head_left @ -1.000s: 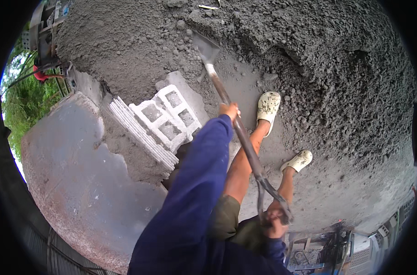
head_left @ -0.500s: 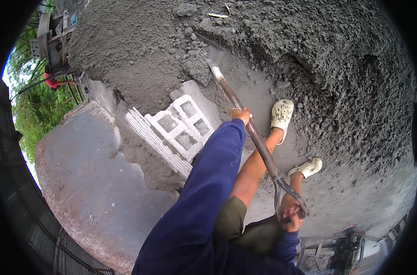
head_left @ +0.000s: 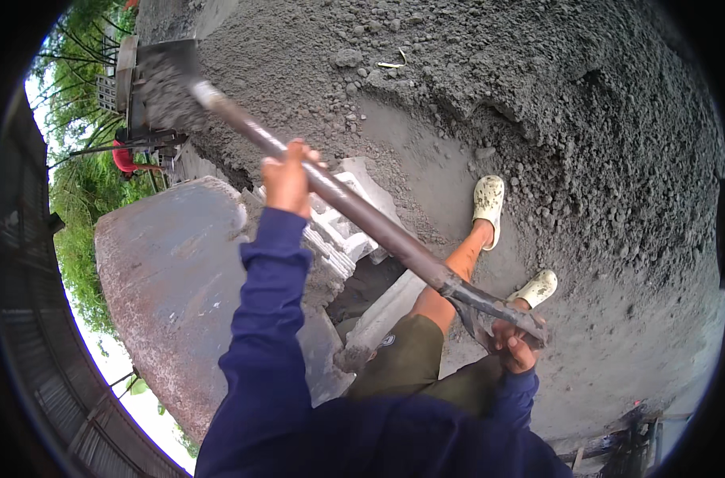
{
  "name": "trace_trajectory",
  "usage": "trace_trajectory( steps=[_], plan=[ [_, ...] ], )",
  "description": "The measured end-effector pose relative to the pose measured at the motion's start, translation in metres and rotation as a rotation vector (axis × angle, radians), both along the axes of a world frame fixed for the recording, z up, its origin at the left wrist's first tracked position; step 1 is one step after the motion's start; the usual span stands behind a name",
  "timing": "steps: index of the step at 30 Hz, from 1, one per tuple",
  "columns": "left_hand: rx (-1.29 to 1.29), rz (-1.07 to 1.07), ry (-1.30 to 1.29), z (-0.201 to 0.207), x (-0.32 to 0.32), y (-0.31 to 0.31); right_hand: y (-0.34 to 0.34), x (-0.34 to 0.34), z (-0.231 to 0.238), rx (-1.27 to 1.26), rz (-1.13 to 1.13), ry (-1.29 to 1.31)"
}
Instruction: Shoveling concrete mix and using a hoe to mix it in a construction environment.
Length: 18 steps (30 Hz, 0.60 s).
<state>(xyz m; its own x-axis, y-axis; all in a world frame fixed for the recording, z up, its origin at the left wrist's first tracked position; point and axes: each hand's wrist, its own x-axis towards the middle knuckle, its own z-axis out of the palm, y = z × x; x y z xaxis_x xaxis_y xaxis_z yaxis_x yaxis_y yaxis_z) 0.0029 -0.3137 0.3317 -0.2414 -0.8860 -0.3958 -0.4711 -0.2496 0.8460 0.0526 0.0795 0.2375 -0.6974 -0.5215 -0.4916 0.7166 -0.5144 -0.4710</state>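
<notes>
Shovel (head_left: 354,211) raised with a full load, left hand (head_left: 286,179) fingers wrapped around the shaft, right hand (head_left: 512,344) gripping the handle. Lifting seems underway; next likely calls for tipping the blade beyond the left fingers.

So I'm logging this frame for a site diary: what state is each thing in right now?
shovel: lifted, blade raised to the upper left, loaded with grey mix
left hand: closed around the shaft midway
right hand: closed on the end grip
grey mix heap: loose, lumpy, dug away at its near edge
round metal drum: grey-coated, beside the left arm
white block moulds: lying on the ground, partly buried
</notes>
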Motion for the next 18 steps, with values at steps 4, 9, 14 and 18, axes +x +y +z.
trace_trajectory(
  steps=[4,9,14,18],
  plan=[
    [-0.316,0.106,0.223,0.134,0.049,0.006,-0.003,-0.024,0.037,0.208,0.178,0.312],
    [-0.351,0.254,0.281,0.191,0.112,0.025,-0.013,-0.045,0.075,-0.146,0.183,0.489],
    [-0.279,0.276,0.025,0.070,0.044,0.039,0.017,-0.003,0.040,0.005,0.101,-0.023],
    [0.028,-0.006,-0.142,-0.090,-0.002,0.077,0.081,0.030,0.009,0.218,-0.168,-0.279]
  ],
)
